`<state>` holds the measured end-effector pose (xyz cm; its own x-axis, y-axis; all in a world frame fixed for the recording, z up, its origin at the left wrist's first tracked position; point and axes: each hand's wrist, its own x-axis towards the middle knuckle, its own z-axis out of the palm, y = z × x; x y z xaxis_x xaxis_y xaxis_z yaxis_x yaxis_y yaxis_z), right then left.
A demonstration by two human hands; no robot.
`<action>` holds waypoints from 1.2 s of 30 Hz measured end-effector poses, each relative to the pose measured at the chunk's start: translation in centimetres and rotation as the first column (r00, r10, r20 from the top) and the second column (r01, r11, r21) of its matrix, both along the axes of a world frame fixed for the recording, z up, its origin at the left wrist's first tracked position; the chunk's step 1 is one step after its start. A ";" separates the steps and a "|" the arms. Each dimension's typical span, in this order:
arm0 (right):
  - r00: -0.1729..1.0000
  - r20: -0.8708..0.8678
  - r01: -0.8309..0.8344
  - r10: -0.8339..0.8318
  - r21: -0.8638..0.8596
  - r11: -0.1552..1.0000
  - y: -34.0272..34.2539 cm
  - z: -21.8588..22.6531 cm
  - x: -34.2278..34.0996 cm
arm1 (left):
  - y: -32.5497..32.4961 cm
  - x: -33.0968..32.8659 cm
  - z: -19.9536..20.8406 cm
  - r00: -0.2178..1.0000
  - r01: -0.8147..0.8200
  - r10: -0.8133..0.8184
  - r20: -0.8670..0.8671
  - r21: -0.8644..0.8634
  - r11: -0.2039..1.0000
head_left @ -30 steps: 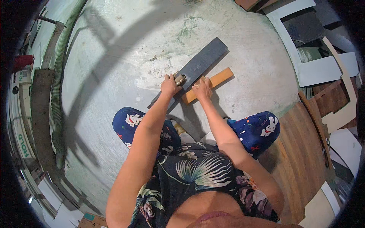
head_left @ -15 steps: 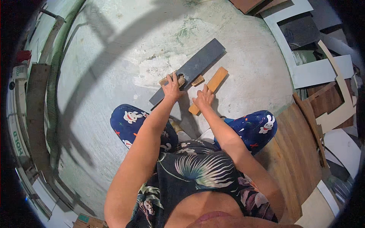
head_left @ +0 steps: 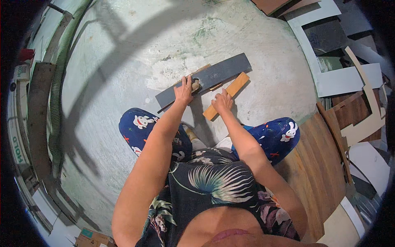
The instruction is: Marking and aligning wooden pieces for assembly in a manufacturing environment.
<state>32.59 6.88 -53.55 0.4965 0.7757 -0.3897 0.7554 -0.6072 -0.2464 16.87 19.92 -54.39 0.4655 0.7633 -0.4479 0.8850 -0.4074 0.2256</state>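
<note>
Just above the frame's centre, the dark board (head_left: 224,71) slants up rightward under the nearer left hand (head_left: 184,90), fingers part-spread, grip unclear; the right hand (head_left: 222,101) curls around the steeper orange-brown strip (head_left: 238,85).

Matt dark board (head_left: 214,76) at twelve o'clock; smooth wooden strip (head_left: 238,85) at one; rough concrete floor (head_left: 123,82); cloth shirt (head_left: 220,181) at six.

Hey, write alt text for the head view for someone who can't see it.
Seen from above, a left hand rests on a long dark-gray bar while the right hand touches an orange-brown wooden strip beside it. They're on a pale, stained floor, with a ribbed hose at left.
</note>
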 end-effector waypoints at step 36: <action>0.696 -0.263 0.691 -0.668 -0.007 0.723 -1.2 -4.9 0.9 | 0.5 -1.1 11.0 0.116 -0.365 0.539 0.834 -0.469 0.804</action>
<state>33.46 5.71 -58.41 0.8058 0.2981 -0.5117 0.0584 -0.8998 -0.4323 15.76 20.41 -43.44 0.1893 0.9769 -0.0992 0.0432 0.0927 0.9948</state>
